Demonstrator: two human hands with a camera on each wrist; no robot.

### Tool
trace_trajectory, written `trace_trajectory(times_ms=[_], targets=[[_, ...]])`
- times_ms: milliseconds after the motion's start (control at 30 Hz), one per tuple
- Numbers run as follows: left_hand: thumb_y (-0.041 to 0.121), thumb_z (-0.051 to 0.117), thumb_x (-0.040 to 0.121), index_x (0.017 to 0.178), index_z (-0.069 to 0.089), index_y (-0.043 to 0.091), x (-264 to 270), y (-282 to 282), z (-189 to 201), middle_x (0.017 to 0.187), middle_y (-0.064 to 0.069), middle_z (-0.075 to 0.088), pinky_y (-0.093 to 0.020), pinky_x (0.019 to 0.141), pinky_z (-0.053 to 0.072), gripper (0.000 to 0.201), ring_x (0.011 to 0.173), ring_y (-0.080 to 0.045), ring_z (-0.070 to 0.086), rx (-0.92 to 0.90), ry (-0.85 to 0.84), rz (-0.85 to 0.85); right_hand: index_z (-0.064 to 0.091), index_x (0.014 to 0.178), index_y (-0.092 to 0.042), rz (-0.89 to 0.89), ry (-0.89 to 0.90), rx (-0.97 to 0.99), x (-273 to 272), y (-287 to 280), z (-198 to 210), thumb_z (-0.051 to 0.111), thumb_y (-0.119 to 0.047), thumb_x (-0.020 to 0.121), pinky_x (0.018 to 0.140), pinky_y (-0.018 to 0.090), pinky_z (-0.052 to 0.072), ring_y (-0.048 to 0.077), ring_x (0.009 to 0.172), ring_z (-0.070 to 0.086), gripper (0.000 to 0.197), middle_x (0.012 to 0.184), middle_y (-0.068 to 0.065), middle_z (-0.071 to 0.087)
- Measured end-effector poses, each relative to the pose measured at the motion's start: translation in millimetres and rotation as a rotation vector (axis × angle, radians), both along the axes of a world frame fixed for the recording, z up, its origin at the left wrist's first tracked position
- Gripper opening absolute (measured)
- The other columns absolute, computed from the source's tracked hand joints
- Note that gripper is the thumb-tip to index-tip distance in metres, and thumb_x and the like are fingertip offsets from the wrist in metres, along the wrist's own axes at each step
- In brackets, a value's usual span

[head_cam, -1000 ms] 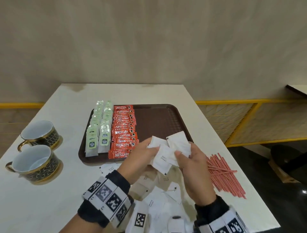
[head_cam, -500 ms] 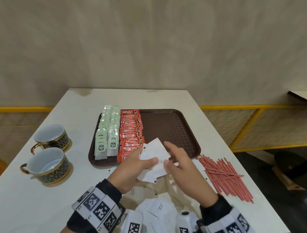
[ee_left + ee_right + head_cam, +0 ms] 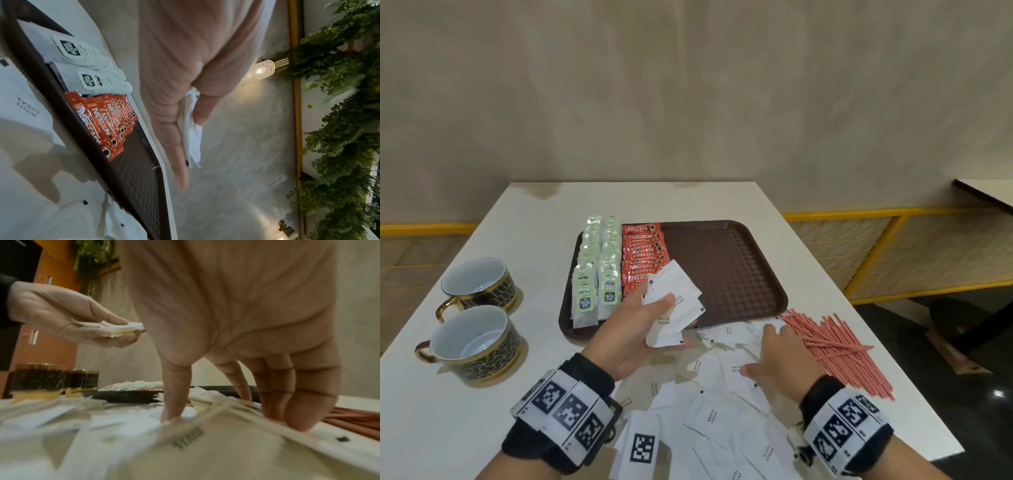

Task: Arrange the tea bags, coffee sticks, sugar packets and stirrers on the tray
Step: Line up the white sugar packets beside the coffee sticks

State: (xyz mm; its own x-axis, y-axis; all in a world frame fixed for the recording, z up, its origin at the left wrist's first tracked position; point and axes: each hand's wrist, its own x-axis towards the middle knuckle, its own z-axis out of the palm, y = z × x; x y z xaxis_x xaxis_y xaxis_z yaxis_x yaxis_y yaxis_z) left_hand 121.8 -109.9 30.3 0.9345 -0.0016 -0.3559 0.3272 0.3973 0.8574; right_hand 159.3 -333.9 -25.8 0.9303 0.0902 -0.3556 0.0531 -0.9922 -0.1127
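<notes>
pinching a fan of sugar packets (image 3: pixel 675 310), left hand (image 3: pixel 635 334); right hand (image 3: pixel 779 363) spread on loose ones, two cups (image 3: pixel 477 337).

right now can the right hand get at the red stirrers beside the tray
Probably yes: the right hand rests on loose sugar packets right beside the stirrers, with nothing between them.

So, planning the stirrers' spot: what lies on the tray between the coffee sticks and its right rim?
Bare tray floor, right of the coffee sticks, in the head view.
</notes>
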Motion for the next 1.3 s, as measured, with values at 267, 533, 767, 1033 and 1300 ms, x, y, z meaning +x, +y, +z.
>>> trace_trajectory(times_ms=[267,533,767,1033,1300], targets=[[0.010,0.056,0.095,0.122,0.057,0.021,8,9,-2,0.117,-0.013,0.068,-0.046,0.073,0.059,0.029,0.105,-0.030,0.065,-0.099,0.092,0.082,0.034,0.139,-0.004,-0.008,0.076,0.032,13,7,4,0.078,-0.043,0.076,0.102,0.035,0.045,0.030,0.127,0.048,0.086,0.140,0.015,0.045],[0.011,0.053,0.097,0.119,0.057,0.018,5,26,-3,0.091,-0.012,0.074,-0.049,0.080,0.054,0.024,0.081,-0.027,0.070,-0.131,0.061,0.107,0.012,0.154,-0.035,0.405,0.264,-0.044,0,2,25,0.048,-0.071,0.085,0.110,0.041,0.034,0.035,0.141,0.032,0.086,0.163,0.010,0.000],[0.010,0.053,0.097,0.119,0.058,0.019,8,29,3,0.107,-0.015,0.071,-0.052,0.073,0.057,0.025,0.092,-0.029,0.069,-0.172,0.057,0.117,0.060,0.127,-0.021,0.220,0.018,0.117,6,-18,46,0.047,-0.046,0.098,0.094,0.023,0.044,0.008,0.110,0.058,0.040,0.131,-0.003,0.061],[0.010,0.053,0.096,0.122,0.056,0.016,11,19,-1,0.109,-0.015,0.072,-0.052,0.080,0.056,0.027,0.094,-0.030,0.071,-0.102,0.055,0.055,0.046,0.124,-0.013,-0.080,0.132,0.072,4,1,9,0.079,-0.043,0.072,0.081,0.027,0.049,0.019,0.103,0.055,0.067,0.118,0.002,0.057],[0.004,0.053,0.095,0.122,0.057,0.009,7,18,-11,0.112,-0.016,0.070,-0.052,0.073,0.058,0.028,0.102,-0.032,0.067,-0.096,0.065,0.037,0.061,0.110,-0.010,-0.131,0.224,0.450,16,-12,6,0.078,-0.011,0.078,0.073,0.026,0.055,0.017,0.091,0.069,0.037,0.106,0.004,0.069]])
